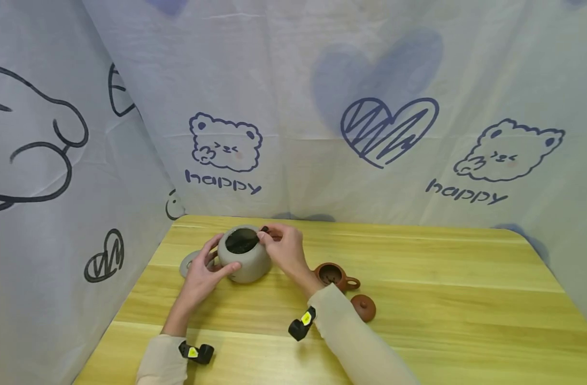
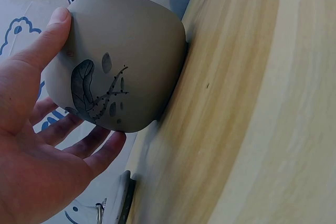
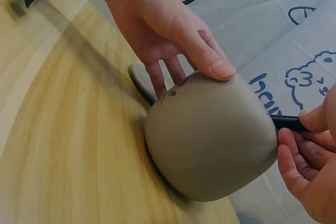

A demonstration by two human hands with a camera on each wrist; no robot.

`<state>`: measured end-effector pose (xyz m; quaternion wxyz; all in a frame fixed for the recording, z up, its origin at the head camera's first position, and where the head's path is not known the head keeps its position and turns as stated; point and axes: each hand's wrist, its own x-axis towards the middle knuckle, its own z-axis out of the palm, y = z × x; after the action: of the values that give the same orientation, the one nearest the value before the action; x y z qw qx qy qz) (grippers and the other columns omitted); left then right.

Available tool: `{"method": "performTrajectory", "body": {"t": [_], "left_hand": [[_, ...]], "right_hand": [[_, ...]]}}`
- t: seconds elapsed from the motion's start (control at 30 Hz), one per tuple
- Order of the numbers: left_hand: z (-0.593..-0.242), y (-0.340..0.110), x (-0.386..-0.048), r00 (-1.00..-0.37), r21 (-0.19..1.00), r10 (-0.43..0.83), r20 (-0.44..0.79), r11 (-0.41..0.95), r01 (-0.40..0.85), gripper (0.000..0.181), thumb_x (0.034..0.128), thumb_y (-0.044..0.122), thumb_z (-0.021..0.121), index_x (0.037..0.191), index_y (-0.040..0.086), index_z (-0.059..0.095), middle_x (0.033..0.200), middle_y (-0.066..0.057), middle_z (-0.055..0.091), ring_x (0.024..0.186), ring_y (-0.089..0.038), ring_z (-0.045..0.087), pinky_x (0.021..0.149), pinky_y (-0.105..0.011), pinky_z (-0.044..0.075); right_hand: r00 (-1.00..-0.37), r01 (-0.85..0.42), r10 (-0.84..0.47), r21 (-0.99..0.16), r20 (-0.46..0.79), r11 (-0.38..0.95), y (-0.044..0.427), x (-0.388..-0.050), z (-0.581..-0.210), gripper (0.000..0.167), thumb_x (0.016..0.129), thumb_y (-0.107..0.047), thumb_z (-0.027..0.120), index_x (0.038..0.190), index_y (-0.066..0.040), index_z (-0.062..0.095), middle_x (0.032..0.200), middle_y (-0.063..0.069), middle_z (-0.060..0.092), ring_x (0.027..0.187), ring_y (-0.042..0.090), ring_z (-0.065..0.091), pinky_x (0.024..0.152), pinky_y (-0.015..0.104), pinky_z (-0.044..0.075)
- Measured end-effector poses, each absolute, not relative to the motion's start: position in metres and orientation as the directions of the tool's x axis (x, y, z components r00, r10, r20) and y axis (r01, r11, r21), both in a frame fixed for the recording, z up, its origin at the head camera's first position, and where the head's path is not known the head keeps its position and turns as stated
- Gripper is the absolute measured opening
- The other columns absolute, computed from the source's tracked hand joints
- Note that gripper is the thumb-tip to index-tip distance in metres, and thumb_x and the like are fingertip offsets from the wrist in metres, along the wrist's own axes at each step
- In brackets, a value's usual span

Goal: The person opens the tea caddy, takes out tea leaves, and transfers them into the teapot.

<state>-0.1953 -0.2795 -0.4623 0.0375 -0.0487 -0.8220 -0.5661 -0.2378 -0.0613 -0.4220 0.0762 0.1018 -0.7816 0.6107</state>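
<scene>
A grey ceramic jar [image 1: 247,266] with a dark leaf drawing on its side is on the table, its wide mouth uncovered. My left hand [image 1: 203,274] grips the jar from the left, thumb near the rim and fingers spread around the far side. The thumb and fingers of my right hand [image 1: 286,250] pinch the black handle of a scoop [image 3: 289,123] at the jar's right rim. The scoop's dark far end reaches into the mouth; the jar's dark contents are hard to make out. Behind the left hand lies a grey lid [image 1: 186,263].
A small reddish-brown teapot [image 1: 339,272], uncovered and with dark bits inside, stands under and beyond the right forearm. Its round lid [image 1: 364,308] lies on the wooden table [image 1: 447,299] close by. Printed cloth [image 1: 293,107] hangs behind the table and along its left side.
</scene>
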Motion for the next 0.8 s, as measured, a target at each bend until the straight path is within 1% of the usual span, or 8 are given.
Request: {"method": "performTrajectory", "body": {"t": [0.1, 0.2, 0.4, 0.47, 0.57, 0.67, 0.8], "left_hand": [[-0.463, -0.279, -0.196, -0.993, 0.925, 0.032, 0.114, 0.361, 0.118, 0.088, 0.0887, 0.025, 0.084, 0.16, 0.014, 0.034, 0.161, -0.012, 0.036, 0.146, -0.041, 0.036, 0.115, -0.06, 0.037], [-0.463, -0.279, -0.196, -0.993, 0.924, 0.03, 0.112, 0.364, 0.116, 0.088, 0.0885, 0.025, 0.084, 0.16, 0.014, 0.034, 0.161, -0.012, 0.036, 0.146, -0.041, 0.036, 0.114, -0.059, 0.038], [-0.461, -0.279, -0.195, -0.993, 0.928, 0.032, 0.114, 0.354, 0.118, 0.087, 0.0884, 0.024, 0.084, 0.16, 0.015, 0.034, 0.161, -0.011, 0.036, 0.146, -0.041, 0.036, 0.113, -0.059, 0.039], [-0.462, -0.279, -0.195, -0.993, 0.928, 0.031, 0.113, 0.353, 0.117, 0.088, 0.0884, 0.024, 0.084, 0.16, 0.015, 0.034, 0.161, -0.011, 0.037, 0.146, -0.041, 0.036, 0.114, -0.059, 0.039], [-0.462, -0.279, -0.195, -0.993, 0.929, 0.029, 0.111, 0.352, 0.114, 0.088, 0.0881, 0.025, 0.085, 0.16, 0.014, 0.034, 0.161, -0.011, 0.037, 0.146, -0.041, 0.036, 0.114, -0.059, 0.038], [-0.462, -0.279, -0.195, -0.994, 0.93, 0.029, 0.109, 0.35, 0.112, 0.088, 0.0881, 0.024, 0.085, 0.159, 0.015, 0.035, 0.161, -0.011, 0.037, 0.147, -0.04, 0.036, 0.115, -0.058, 0.037], [-0.462, -0.28, -0.195, -0.994, 0.93, 0.028, 0.109, 0.35, 0.112, 0.087, 0.0882, 0.024, 0.085, 0.159, 0.015, 0.035, 0.161, -0.011, 0.037, 0.147, -0.039, 0.036, 0.116, -0.058, 0.036]], "right_hand": [[-0.974, -0.228, -0.039, -0.954, 0.225, 0.193, -0.06, -0.237, -0.423, 0.014, 0.096, -0.012, 0.074, 0.104, -0.002, 0.078, 0.088, 0.003, 0.076, 0.08, 0.012, 0.072, 0.074, 0.028, 0.061], [-0.974, -0.226, -0.014, -0.961, 0.227, 0.159, -0.057, -0.238, -0.423, 0.016, 0.095, -0.012, 0.074, 0.106, -0.001, 0.078, 0.088, 0.005, 0.077, 0.08, 0.014, 0.073, 0.075, 0.029, 0.061], [-0.97, -0.238, 0.015, -0.964, 0.241, 0.12, -0.053, -0.239, -0.422, 0.015, 0.095, -0.011, 0.075, 0.104, 0.0, 0.079, 0.089, 0.009, 0.077, 0.08, 0.018, 0.075, 0.073, 0.028, 0.062], [-0.971, -0.237, 0.019, -0.966, 0.24, 0.105, -0.052, -0.239, -0.421, 0.016, 0.095, -0.011, 0.074, 0.105, 0.002, 0.078, 0.09, 0.01, 0.077, 0.081, 0.021, 0.075, 0.072, 0.028, 0.062], [-0.972, -0.229, 0.029, -0.971, 0.231, 0.065, -0.05, -0.239, -0.42, 0.016, 0.095, -0.008, 0.074, 0.104, 0.004, 0.077, 0.091, 0.014, 0.077, 0.082, 0.029, 0.076, 0.072, 0.032, 0.063], [-0.974, -0.221, 0.046, -0.975, 0.221, 0.018, -0.05, -0.24, -0.419, 0.014, 0.094, -0.006, 0.074, 0.102, 0.005, 0.077, 0.09, 0.017, 0.076, 0.084, 0.037, 0.075, 0.074, 0.04, 0.064], [-0.977, -0.205, 0.068, -0.979, 0.203, -0.021, -0.049, -0.241, -0.419, 0.014, 0.093, -0.006, 0.075, 0.101, 0.005, 0.077, 0.091, 0.019, 0.076, 0.085, 0.042, 0.074, 0.077, 0.045, 0.064]]}}
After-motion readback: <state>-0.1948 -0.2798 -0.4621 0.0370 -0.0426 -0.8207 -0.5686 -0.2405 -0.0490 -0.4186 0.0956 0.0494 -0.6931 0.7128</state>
